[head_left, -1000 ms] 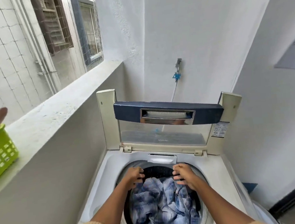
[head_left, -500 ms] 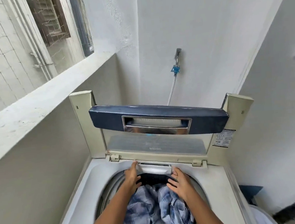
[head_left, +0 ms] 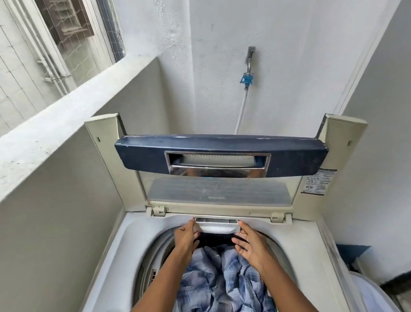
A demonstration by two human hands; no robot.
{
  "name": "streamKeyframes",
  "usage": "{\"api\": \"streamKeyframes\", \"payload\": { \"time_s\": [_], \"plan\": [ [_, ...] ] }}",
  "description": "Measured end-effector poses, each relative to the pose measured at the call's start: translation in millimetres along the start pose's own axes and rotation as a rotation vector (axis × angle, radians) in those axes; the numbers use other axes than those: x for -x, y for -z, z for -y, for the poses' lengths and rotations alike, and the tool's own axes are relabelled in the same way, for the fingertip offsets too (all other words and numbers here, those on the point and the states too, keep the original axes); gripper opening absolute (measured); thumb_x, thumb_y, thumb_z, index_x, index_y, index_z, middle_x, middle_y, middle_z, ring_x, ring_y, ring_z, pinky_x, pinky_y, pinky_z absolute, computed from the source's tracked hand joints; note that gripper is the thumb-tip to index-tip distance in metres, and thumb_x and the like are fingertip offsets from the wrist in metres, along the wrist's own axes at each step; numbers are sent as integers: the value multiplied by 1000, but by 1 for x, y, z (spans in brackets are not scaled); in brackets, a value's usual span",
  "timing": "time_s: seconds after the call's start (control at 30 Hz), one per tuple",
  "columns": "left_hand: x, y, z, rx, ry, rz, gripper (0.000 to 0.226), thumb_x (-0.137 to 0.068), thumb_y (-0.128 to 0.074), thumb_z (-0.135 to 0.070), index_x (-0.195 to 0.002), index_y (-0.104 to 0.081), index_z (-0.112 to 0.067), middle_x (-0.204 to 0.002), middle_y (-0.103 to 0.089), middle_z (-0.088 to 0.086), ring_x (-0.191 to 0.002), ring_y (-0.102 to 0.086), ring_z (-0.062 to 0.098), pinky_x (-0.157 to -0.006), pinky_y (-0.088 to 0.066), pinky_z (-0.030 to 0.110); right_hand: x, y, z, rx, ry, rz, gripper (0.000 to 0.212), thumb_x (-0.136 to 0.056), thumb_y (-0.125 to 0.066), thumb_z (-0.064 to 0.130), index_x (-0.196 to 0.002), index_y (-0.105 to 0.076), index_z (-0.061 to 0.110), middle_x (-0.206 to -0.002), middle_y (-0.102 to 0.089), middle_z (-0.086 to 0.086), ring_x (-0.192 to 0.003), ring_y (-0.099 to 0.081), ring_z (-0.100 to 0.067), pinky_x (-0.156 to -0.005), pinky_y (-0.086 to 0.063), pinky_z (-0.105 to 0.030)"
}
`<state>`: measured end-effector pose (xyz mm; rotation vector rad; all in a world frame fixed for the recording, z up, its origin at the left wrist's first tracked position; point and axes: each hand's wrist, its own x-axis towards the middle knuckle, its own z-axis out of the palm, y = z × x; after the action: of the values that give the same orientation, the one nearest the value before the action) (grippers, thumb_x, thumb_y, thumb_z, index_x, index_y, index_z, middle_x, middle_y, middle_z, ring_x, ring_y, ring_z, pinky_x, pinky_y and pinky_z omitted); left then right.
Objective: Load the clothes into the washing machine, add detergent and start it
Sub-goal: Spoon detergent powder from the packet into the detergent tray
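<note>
A white top-loading washing machine stands with its folding lid raised upright at the back. Blue checked clothes fill the drum. At the back rim of the tub sits a small white detergent drawer. My left hand reaches over the clothes, its fingertips touching the drawer's left end. My right hand has its fingers spread, and the index fingertip touches the drawer's right end. No detergent container is in view.
A concrete ledge runs along the left, close to the machine. On the back wall a tap feeds a white hose down behind the lid. A white rounded object stands at the machine's right side.
Both hands have moved from the clothes and drum rim up to the detergent drawer. The view has come closer, and the green basket on the ledge has left the frame.
</note>
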<state>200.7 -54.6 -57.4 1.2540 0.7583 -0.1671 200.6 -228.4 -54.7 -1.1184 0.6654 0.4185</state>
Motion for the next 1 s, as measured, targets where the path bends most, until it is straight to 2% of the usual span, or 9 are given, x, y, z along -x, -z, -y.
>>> {"api": "streamKeyframes", "payload": {
  "time_s": [0.2, 0.27, 0.33, 0.47, 0.57, 0.67, 0.83, 0.9, 1.0],
  "plan": [
    [3, 8, 14, -112, -22, 35, 22, -97, -39, -19, -77, -46, -15, -73, -47, 6, -63, -47, 15, -57, -34, 25, 12, 3, -12, 12, -9, 14, 14, -93, -51, 24, -98, -56, 12, -103, -58, -15, -73, -59, -20, -56, -41, -26],
    [8, 12, 19, -128, -32, 47, 22, -99, -36, -21, -109, -55, -12, -106, -59, 23, -96, -61, 33, -73, -44, 32, 16, 5, -17, -2, 9, 31, 18, -94, -49, 21, -111, -53, 15, -103, -58, -15, -72, -58, -21, -57, -42, -27],
    [8, 15, 23, -152, -53, 52, 31, -100, -35, -22, -129, -47, -20, -135, -44, 32, -120, -50, 46, -93, -45, 44, 21, 7, -19, 6, 30, 45, 28, -95, -47, 18, -123, -49, 21, -96, -58, -13, -71, -57, -21, -56, -42, -27],
    [11, 21, 28, -194, -73, 77, 39, -101, -32, -19, -138, -43, -20, -142, -33, 32, -129, -35, 49, -106, -31, 55, 30, 8, -22, 51, 37, 60, 39, -95, -47, 14, -133, -46, 21, -95, -58, -13, -70, -57, -21, -57, -42, -27],
    [13, 22, 31, -194, -66, 96, 38, -101, -30, -17, -133, -50, -18, -135, -44, 34, -122, -44, 50, -87, -49, 53, 33, 10, -24, 29, 46, 70, 39, -95, -48, 14, -134, -46, 19, -98, -60, -14, -71, -58, -23, -58, -43, -28],
    [17, 21, 30, -154, -51, 75, 36, -101, -30, -18, -126, -55, -17, -111, -64, 15, -87, -62, 23, -58, -43, 25, 32, 12, -26, 24, 47, 81, 39, -96, -47, 16, -135, -44, 18, -107, -59, -12, -80, -63, -26, -60, -51, -29],
    [21, 22, 25, -167, -24, 90, 34, -101, -31, -22, -130, -50, -18, -127, -59, 14, -104, -60, 31, -79, -51, 38, 31, 15, -21, 170, 68, 70, 40, -96, -47, 16, -136, -43, 15, -138, -47, -13, -102, -59, -34, -82, -50, -40],
    [30, 24, 20, -173, -8, 48, 35, -101, -35, -24, -134, -44, -16, -133, -52, 13, -113, -55, 36, -89, -49, 45, 32, 14, -20, 293, 137, -24, 36, -94, -52, 14, -129, -50, 11, -132, -54, -17, -112, -56, -37, -90, -47, -46],
    [40, 31, 11, -143, -19, -33, 35, -101, -37, -24, -134, -42, -13, -130, -49, 14, -107, -52, 31, -78, -45, 38, 33, 11, -19, 392, 334, -265, 17, -85, -60, 6, -101, -65, 7, -109, -66, -22, -95, -61, -32, -78, -47, -37]
  ]
}}
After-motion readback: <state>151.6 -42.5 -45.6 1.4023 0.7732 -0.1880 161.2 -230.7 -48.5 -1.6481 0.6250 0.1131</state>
